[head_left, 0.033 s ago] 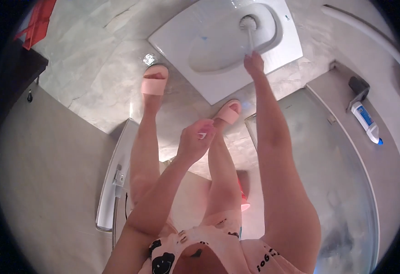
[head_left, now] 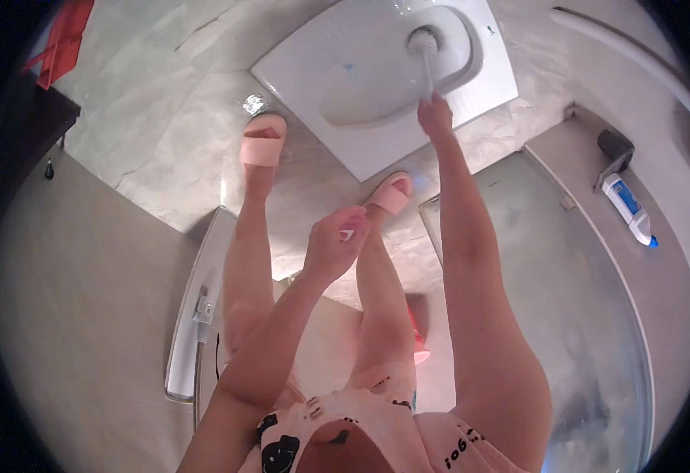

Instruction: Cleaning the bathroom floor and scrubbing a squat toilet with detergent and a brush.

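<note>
My right hand [head_left: 435, 116] is closed round the handle of a white toilet brush [head_left: 428, 69]. The brush's round bristle head rests in the drain end of a white squat toilet [head_left: 368, 155] set in the floor. My left hand [head_left: 337, 243] hangs in front of my body, above my right foot, with its fingers curled. A small white piece shows between those fingers; its kind is hidden by the hand.
Pink slippers [head_left: 262, 151] are on my feet at the toilet's near edge. On a ledge to the right lies a white bottle with a blue cap [head_left: 628, 209], beside a dark holder [head_left: 616, 150]. A glass panel [head_left: 546, 276] stands right; a red plastic object [head_left: 65, 43] is far left.
The whole view has shifted very slightly. My right hand sits a touch nearer to me on the brush handle's side; both grips look the same.
</note>
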Action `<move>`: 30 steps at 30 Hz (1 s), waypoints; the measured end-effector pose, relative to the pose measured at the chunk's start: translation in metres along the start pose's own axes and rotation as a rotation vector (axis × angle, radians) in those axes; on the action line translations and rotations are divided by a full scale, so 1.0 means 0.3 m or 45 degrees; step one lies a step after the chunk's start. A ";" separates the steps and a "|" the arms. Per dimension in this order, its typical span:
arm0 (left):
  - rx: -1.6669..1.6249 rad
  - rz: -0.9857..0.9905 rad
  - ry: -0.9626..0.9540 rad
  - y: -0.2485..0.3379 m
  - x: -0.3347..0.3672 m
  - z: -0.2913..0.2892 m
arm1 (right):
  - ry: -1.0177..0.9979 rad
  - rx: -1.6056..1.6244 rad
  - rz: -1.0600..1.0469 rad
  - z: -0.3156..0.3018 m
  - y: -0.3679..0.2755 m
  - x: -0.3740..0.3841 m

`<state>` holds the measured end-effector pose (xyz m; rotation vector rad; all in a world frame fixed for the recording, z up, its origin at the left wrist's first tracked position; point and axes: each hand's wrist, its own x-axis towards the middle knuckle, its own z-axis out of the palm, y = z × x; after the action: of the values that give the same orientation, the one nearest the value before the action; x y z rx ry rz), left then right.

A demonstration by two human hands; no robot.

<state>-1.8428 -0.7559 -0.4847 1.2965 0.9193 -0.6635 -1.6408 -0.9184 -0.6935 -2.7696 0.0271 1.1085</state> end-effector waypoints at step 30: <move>-0.081 -0.005 0.039 -0.009 0.015 0.048 | 0.111 0.090 -0.119 -0.005 -0.013 -0.213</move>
<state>-1.8399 -0.7702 -0.4896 1.2513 0.9605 -0.6139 -1.6858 -0.9174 -0.6481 -2.7240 -0.0517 0.9453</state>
